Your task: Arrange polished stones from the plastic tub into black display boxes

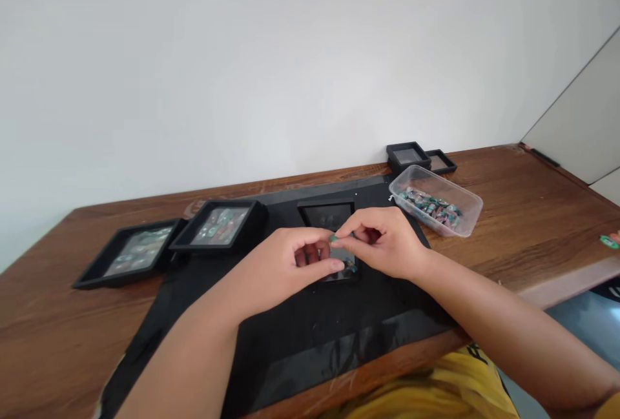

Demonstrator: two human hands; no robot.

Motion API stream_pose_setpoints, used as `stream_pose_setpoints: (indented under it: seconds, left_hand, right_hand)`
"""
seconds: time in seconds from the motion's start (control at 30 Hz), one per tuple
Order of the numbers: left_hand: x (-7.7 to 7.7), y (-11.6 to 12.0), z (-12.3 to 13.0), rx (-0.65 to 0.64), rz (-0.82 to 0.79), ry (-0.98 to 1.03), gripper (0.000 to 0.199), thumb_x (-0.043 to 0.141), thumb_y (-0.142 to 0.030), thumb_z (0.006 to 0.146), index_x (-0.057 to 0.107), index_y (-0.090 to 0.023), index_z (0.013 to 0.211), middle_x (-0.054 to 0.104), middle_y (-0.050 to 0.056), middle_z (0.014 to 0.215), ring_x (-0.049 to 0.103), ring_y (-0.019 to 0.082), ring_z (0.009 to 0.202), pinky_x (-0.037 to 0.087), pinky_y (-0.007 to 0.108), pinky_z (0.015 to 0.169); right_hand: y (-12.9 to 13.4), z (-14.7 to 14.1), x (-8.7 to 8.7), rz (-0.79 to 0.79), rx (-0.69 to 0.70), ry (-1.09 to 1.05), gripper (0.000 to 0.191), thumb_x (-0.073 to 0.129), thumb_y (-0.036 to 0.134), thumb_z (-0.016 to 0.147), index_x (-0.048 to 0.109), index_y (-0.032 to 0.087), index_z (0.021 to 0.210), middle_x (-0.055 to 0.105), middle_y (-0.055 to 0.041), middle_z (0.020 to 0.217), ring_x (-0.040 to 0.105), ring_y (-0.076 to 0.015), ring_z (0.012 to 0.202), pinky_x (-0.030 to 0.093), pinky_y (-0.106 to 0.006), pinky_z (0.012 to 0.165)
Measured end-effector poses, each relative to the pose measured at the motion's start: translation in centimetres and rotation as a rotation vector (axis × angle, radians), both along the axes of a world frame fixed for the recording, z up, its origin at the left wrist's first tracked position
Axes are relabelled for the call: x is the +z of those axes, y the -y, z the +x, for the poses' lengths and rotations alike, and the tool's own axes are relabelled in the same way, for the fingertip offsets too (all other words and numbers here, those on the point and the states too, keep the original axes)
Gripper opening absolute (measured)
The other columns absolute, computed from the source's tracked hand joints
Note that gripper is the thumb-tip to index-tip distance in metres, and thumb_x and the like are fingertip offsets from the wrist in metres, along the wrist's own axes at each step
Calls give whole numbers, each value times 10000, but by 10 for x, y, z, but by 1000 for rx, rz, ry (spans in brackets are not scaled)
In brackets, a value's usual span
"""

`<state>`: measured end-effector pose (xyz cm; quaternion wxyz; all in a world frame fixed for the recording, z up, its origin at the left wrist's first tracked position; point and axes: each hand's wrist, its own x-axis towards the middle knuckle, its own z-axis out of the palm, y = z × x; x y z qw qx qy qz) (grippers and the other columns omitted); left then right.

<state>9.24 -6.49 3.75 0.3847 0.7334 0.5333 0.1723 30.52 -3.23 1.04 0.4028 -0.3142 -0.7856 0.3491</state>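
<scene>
My right hand [385, 241] is closed in a pinch on a small green stone [333, 238]. The tip of my left index finger comes up close to that stone; I cannot tell if it touches. My left hand [303, 254] is curved, with a gap between its thumb and index finger. Under both hands lies an unfolded black display frame [327, 204] with clear film, partly hidden by the fingers. A few small dark and bluish stones [351, 268] lie on its near half, beside my left thumb.
A clear plastic tub [472, 212] with many coloured stones stands at right. Behind it are small black frames [409, 162]. Two larger black frames with pale stones, one [220, 225] overlapping another [138, 254], sit at left. A black mat [310, 341] covers part of the wooden table [533, 212].
</scene>
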Motion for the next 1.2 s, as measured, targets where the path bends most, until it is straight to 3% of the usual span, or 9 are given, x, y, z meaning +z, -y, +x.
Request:
stream_pose_setpoints:
  seconds: [0.17,0.27,0.5,0.67,0.97,1.2]
  left_hand:
    - [2,-2,-6,25,37,151,357,680,-556,868,804,-245,992,786,32,887,690,189,772,574,298,708]
    - [1,-3,-7,61,13,216,425,676,-586,864,809,-229,1054,802,57,903,716,205,798,603,313,724]
    - [-4,-7,1,81,33,236,386,696,-571,834,817,-221,943,772,45,789,695,184,711,588,292,653]
    - [-7,-8,1,125,39,260,339,719,-523,812,817,-210,901,771,37,732,703,185,682,579,283,626]
    - [-4,-10,-4,207,-56,406,316,835,-513,734,771,-211,802,803,38,768,764,207,755,657,332,761]
    - [-8,-12,-1,319,-52,481,342,860,-534,712,788,-209,788,811,50,777,751,212,730,651,345,730]
  right_hand:
    - [-2,4,0,80,67,-41,170,709,345,943,769,199,878,514,55,607,418,-84,530,366,-228,569]
    - [-2,5,-1,61,66,-6,195,711,381,950,767,200,905,524,53,610,424,-85,530,369,-227,565]
    - [-1,5,0,58,50,23,121,661,265,928,749,197,879,512,57,610,417,-82,533,363,-216,564]
    - [0,1,1,-90,60,-69,146,653,275,900,757,180,861,529,54,593,425,-77,518,352,-212,530]
    - [-6,1,6,-281,88,-152,202,756,309,839,706,171,978,547,76,633,411,-58,491,344,-200,493]
    - [0,-3,2,-163,19,-145,283,802,285,817,705,197,1067,663,39,833,477,-40,516,412,-187,499]
